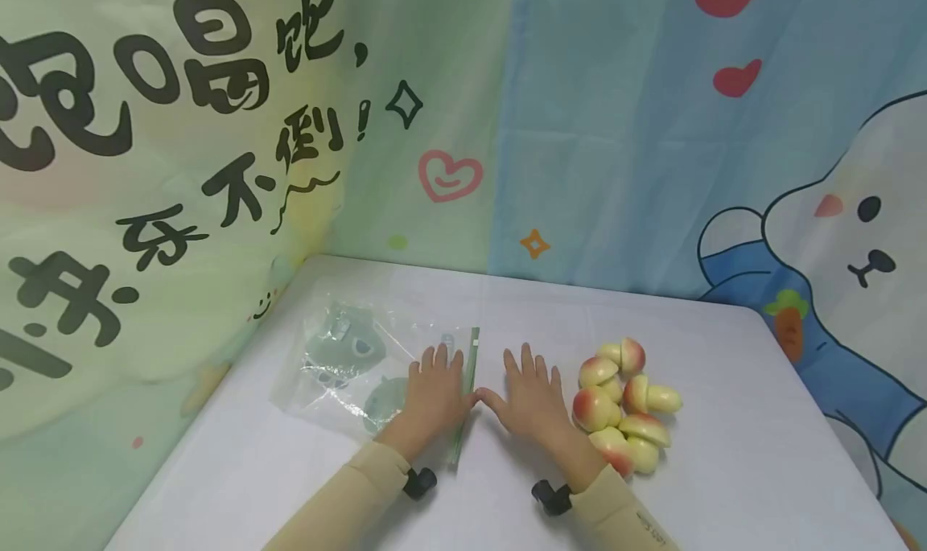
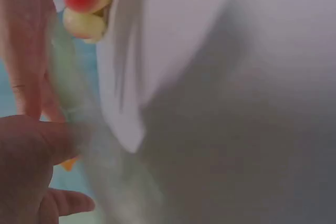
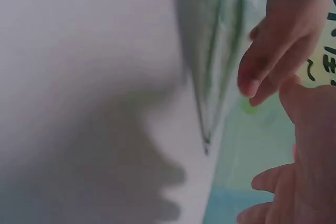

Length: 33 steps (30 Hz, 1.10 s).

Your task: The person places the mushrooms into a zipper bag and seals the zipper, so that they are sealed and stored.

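A clear zip bag (image 1: 293, 386) with green cartoon prints lies flat on the left of the white table. Its green zip edge (image 1: 473, 358) faces right. My left hand (image 1: 436, 394) is over the bag beside this edge, palm down with fingers spread straight. To the right of the edge, my right hand (image 1: 534, 402) is held palm down over the table, fingers spread, holding nothing. The two thumbs come close together at the tips. Several yellow toy mushrooms (image 1: 594, 409) with reddish caps lie in a loose heap right of my right hand.
The white table (image 1: 753, 430) ends in front of a printed cloth backdrop (image 1: 601, 149) with hearts, lettering and a cartoon animal. Black wrist cameras (image 1: 554, 499) sit at both cuffs. In the right wrist view, the bag's mouth (image 3: 212, 61) stands near the hands.
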Each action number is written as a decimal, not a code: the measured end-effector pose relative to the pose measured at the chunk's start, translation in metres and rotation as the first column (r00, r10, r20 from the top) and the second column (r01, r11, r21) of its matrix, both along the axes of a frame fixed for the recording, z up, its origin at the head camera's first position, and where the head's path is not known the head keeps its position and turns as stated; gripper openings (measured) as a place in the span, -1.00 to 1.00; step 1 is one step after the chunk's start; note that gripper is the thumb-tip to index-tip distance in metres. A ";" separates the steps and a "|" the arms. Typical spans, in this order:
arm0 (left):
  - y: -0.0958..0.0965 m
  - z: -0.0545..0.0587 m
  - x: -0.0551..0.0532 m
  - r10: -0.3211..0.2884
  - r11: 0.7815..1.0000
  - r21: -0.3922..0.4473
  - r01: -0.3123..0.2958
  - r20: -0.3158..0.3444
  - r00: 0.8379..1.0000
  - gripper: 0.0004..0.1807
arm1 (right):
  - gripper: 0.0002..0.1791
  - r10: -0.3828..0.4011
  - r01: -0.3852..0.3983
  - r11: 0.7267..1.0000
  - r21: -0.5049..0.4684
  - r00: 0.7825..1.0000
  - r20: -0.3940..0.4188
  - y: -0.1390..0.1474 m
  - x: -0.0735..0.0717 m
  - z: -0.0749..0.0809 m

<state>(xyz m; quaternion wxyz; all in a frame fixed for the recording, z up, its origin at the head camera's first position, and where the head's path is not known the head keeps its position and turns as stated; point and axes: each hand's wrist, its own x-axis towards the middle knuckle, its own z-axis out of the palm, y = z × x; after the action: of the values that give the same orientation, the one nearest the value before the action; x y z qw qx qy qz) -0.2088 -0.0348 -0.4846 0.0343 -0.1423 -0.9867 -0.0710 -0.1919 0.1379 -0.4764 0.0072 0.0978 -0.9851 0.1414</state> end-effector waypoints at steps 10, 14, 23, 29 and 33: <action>-0.007 -0.023 0.007 0.080 0.982 0.169 -0.090 0.069 0.994 -0.35 | -0.43 0.184 -0.183 0.960 -0.213 0.983 -0.014 -0.015 0.022 -0.031; -0.011 -0.023 0.007 0.101 0.965 0.240 -0.108 0.038 0.994 -0.56 | -0.47 0.253 -0.251 0.928 -0.275 0.967 -0.029 -0.020 0.026 -0.033; -0.015 -0.027 0.009 0.085 0.959 0.273 -0.075 -0.024 0.996 -0.79 | -0.51 0.305 -0.295 0.906 -0.303 0.952 -0.016 -0.027 0.030 -0.034; -0.021 -0.031 0.006 0.084 0.887 0.449 -0.104 0.064 0.994 -0.90 | -0.50 0.308 -0.297 0.897 -0.328 0.951 -0.020 -0.022 0.031 -0.040; -0.026 -0.029 0.005 0.105 0.802 0.578 -0.153 0.114 0.988 -0.91 | -0.51 0.314 -0.305 0.888 -0.344 0.949 -0.031 -0.021 0.031 -0.044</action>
<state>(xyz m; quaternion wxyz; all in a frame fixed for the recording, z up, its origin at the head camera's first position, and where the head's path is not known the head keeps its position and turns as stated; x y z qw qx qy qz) -0.2041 -0.0604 -0.5133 0.0434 -0.0546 -0.9248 -0.3740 -0.1610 0.1173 -0.5203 -0.0110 0.2488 -0.9169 0.3120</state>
